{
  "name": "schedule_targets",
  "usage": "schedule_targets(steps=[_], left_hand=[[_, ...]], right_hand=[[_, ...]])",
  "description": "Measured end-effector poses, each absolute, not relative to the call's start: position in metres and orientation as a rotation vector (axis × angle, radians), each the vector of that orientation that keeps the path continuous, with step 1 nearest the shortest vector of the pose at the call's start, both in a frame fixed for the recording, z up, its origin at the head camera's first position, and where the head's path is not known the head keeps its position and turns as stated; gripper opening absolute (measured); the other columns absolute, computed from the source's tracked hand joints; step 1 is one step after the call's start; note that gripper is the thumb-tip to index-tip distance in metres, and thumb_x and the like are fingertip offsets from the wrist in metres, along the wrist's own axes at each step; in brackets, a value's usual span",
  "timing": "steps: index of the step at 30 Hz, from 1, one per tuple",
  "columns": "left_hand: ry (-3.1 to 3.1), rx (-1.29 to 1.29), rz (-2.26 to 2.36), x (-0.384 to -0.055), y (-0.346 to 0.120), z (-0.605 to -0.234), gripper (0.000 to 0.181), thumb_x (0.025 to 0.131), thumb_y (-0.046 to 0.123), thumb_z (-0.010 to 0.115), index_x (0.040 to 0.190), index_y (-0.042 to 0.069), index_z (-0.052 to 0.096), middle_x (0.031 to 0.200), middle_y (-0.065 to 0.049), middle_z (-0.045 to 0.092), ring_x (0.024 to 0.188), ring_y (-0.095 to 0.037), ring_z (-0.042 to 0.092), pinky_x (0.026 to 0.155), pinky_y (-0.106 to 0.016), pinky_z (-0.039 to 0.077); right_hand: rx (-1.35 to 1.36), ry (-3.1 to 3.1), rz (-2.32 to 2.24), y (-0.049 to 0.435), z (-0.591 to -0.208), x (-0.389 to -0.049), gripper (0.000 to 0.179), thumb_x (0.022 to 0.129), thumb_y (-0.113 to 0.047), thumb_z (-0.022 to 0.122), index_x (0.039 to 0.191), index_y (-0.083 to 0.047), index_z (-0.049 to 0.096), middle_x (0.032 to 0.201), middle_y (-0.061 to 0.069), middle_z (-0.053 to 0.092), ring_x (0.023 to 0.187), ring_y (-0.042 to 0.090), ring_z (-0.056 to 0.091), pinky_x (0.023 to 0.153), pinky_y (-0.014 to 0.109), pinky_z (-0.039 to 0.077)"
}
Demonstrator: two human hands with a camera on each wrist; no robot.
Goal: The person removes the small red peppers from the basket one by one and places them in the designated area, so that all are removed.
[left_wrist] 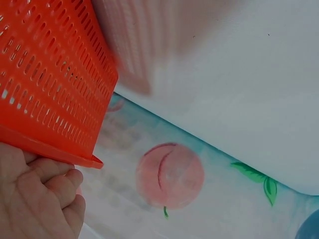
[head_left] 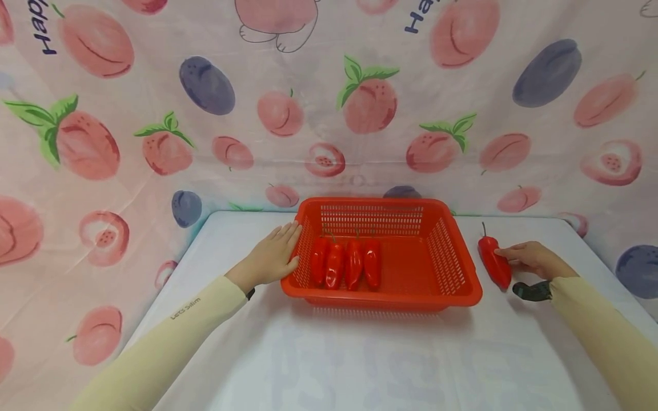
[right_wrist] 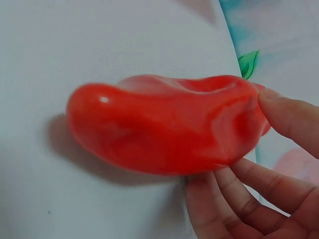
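My right hand (head_left: 534,260) pinches a glossy red pepper (head_left: 495,264) with a thin stem, at the right of the basket. Close up in the right wrist view, the thumb lies on one side of the pepper (right_wrist: 164,129) near its stem end, with fingers (right_wrist: 254,181) along the other side. My left hand (head_left: 275,254) rests against the left rim of a red plastic basket (head_left: 380,299), its fingers fairly straight. Several red peppers (head_left: 353,264) lie side by side in the left half of the basket, stems toward the back.
The basket stands on a white table (head_left: 360,359), its slotted wall (left_wrist: 50,79) large in the left wrist view. Behind the table hangs a cloth (head_left: 319,125) printed with fruit. A dark strap (head_left: 532,291) shows at the right wrist.
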State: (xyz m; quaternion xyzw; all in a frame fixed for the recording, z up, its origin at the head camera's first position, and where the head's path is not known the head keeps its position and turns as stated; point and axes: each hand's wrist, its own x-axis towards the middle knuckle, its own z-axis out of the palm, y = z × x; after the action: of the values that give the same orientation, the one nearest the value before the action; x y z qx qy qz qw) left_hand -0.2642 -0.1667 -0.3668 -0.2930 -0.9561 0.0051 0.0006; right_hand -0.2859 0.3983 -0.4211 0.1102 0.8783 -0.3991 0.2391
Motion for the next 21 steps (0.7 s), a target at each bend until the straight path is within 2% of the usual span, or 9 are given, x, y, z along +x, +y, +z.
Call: schedule_targets(steps=[3, 10, 14, 18, 21], left_hand=[[-3.002, -0.917, 0.015, -0.264, -0.167, -0.367, 0.068, 0.093, 0.03, 0.043, 0.146, -0.007, 0.023, 0.153, -0.021, 0.025, 0.144, -0.036, 0.022, 0.118, -0.048, 0.019], [-2.995, -0.914, 0.016, -0.265, -0.168, -0.368, 0.068, 0.093, 0.03, 0.043, 0.146, -0.006, 0.023, 0.153, -0.021, 0.025, 0.144, -0.035, 0.022, 0.118, -0.048, 0.019], [-2.994, -0.914, 0.009, -0.265, -0.168, -0.369, 0.068, 0.093, 0.03, 0.043, 0.146, -0.006, 0.023, 0.153, -0.021, 0.025, 0.144, -0.035, 0.022, 0.118, -0.048, 0.019], [-2.999, -0.914, 0.011, -0.265, -0.168, -0.369, 0.068, 0.093, 0.031, 0.043, 0.146, -0.006, 0.022, 0.153, -0.021, 0.025, 0.144, -0.035, 0.022, 0.118, -0.048, 0.019], [-3.001, -0.916, 0.014, -0.265, -0.168, -0.369, 0.068, 0.092, 0.031, 0.043, 0.146, -0.006, 0.022, 0.153, -0.021, 0.025, 0.144, -0.035, 0.022, 0.118, -0.048, 0.019]], right_hand=[[0.259, 2.411, -1.083, 0.4, -0.42, -0.283, 0.084, 0.09, -0.049, 0.054, 0.138, 0.015, 0.03, 0.133, 0.033, 0.042, 0.113, 0.04, 0.048, 0.089, 0.044, 0.052], [0.289, 2.363, -1.124, 0.402, -0.419, -0.281, 0.092, 0.087, -0.051, 0.057, 0.143, 0.012, 0.022, 0.142, 0.032, 0.031, 0.116, 0.037, 0.05, 0.096, 0.05, 0.048], [0.239, 2.377, -1.098, 0.406, -0.418, -0.28, 0.09, 0.087, -0.053, 0.055, 0.142, 0.012, 0.024, 0.141, 0.031, 0.036, 0.113, 0.03, 0.054, 0.095, 0.05, 0.049], [0.196, 2.387, -1.074, 0.41, -0.417, -0.279, 0.089, 0.087, -0.054, 0.054, 0.143, 0.01, 0.026, 0.143, 0.03, 0.037, 0.117, 0.033, 0.054, 0.092, 0.05, 0.05], [0.16, 2.403, -1.052, 0.412, -0.414, -0.281, 0.088, 0.088, -0.051, 0.054, 0.143, 0.01, 0.024, 0.144, 0.032, 0.032, 0.118, 0.036, 0.054, 0.094, 0.051, 0.049]])
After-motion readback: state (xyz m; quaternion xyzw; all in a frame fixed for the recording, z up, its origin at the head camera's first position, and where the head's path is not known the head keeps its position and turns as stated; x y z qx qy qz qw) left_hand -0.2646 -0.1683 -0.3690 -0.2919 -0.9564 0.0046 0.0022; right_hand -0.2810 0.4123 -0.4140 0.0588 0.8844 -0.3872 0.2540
